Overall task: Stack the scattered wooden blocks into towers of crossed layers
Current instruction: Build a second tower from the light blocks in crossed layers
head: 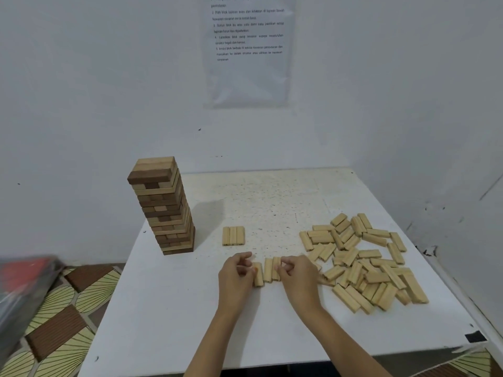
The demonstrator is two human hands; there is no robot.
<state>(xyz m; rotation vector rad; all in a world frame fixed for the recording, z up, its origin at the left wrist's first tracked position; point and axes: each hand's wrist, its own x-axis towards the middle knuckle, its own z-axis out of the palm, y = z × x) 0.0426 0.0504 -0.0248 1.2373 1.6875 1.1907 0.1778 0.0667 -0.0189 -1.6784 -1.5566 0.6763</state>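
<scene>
A tall tower (163,205) of crossed light and dark wooden layers stands at the table's left edge. A flat row of three pale blocks (233,235) lies in the middle of the table. Nearer to me lie three more pale blocks (268,272) side by side with small gaps. My left hand (237,273) has curled fingers touching the leftmost of them. My right hand (296,273) has curled fingers at the rightmost one. A loose heap of several pale blocks (364,262) spreads over the right of the table.
The white table (174,317) stands in a corner between white walls. A printed sheet (249,50) hangs on the back wall. A blurred red and grey object (24,292) sits low at the left above a patterned floor (62,322).
</scene>
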